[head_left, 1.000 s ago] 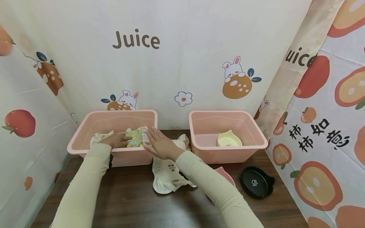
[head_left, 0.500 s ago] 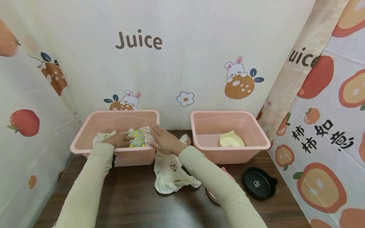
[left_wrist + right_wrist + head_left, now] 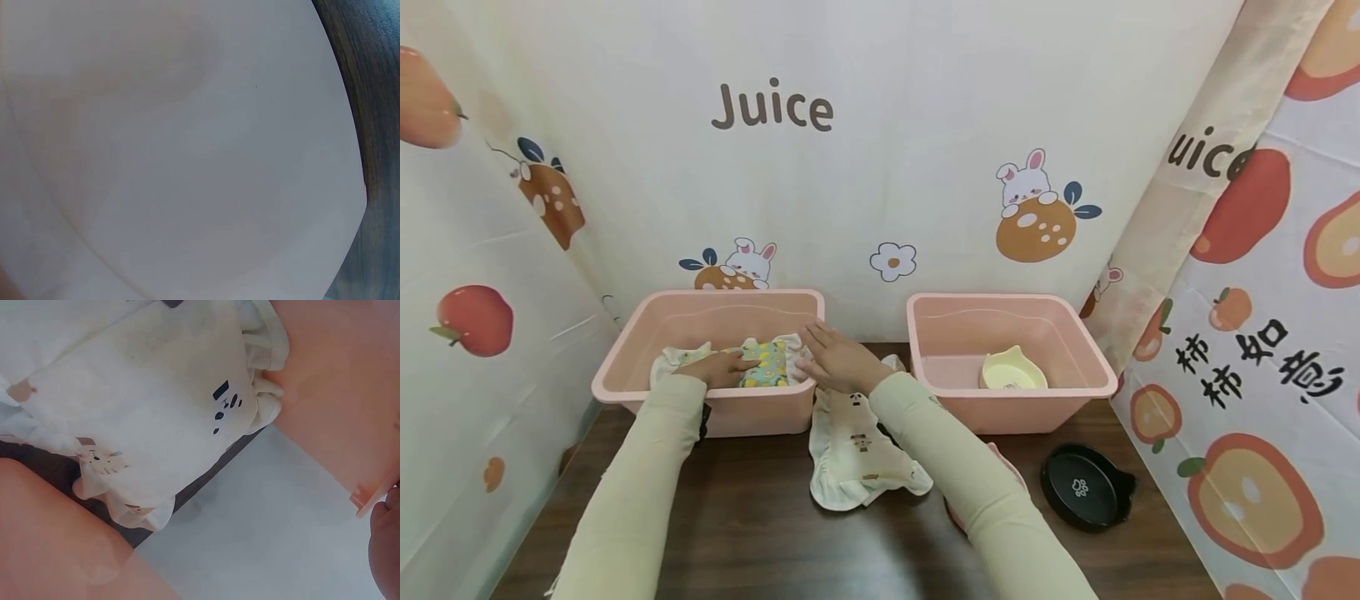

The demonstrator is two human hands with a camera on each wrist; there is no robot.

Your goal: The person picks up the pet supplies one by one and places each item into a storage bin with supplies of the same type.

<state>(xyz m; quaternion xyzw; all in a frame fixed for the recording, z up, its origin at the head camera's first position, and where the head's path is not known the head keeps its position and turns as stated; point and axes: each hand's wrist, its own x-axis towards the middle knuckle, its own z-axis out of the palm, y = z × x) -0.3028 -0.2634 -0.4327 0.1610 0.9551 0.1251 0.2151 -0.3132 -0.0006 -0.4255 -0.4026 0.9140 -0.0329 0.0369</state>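
Printed curtain (image 3: 887, 167) stands beyond both hands; dark wooden table (image 3: 752, 517) lies beneath the forearms. Left hand (image 3: 718, 369) reaches over the near rim of the left pink bin (image 3: 760, 417), relaxed fingers resting on the yellow-and-teal patterned cloth (image 3: 765, 364). This cloth lies inside that bin, its white frill between the two hands. Right hand (image 3: 841, 360) is held flat at the bin's right rim, fingers extended side by side, thumb apart at the frill's edge; contact with the frill cannot be confirmed. Cream frilled cloth (image 3: 853, 454) lies on the table below the right hand. Right of that hand: right pink bin (image 3: 1011, 412) containing yellow dish (image 3: 1015, 369). Nearer the person: black dish (image 3: 1078, 487), and pink dish (image 3: 1006, 461), partly covered by the right sleeve (image 3: 985, 508).
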